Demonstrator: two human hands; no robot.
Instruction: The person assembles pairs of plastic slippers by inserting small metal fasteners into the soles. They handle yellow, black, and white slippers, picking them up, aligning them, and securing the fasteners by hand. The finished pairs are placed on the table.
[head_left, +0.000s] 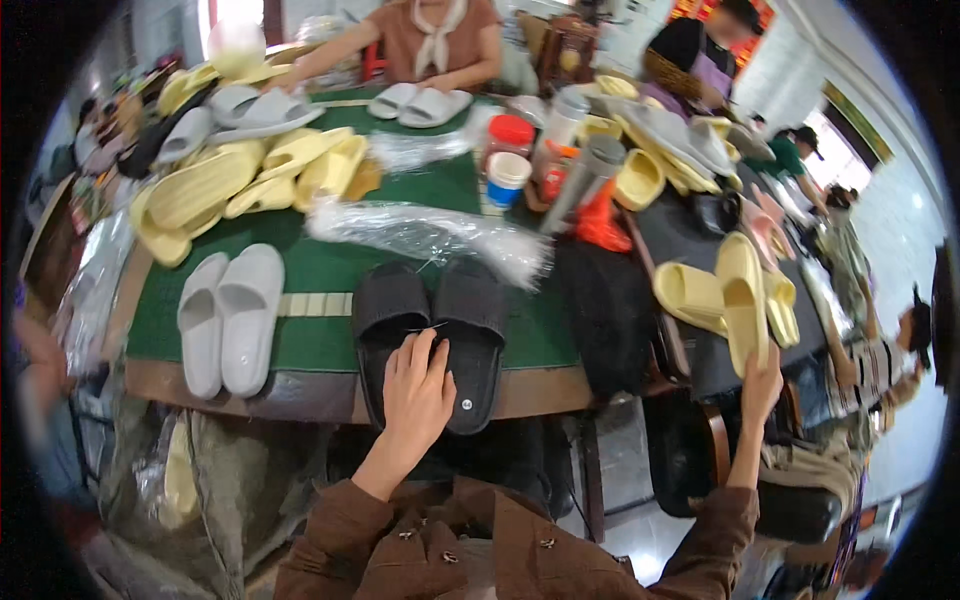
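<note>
A: The green desk [330, 345] is crowded. Where are the hands?

B: The left hand [418, 388] lies flat, fingers loose, on the black slippers [432, 325] at six o'clock, gripping nothing. The right hand [762, 385], at three o'clock, closes its grip on a yellow slipper [742, 300].

A: Risks?

B: The black heels overhang the near edge; a nudge could tip them off. Open room lies beside the grey slippers [230, 320].

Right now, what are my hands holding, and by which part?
The left hand rests on the pair of black slippers, at their heel ends. The right hand grips a yellow slipper at its near end.
</note>
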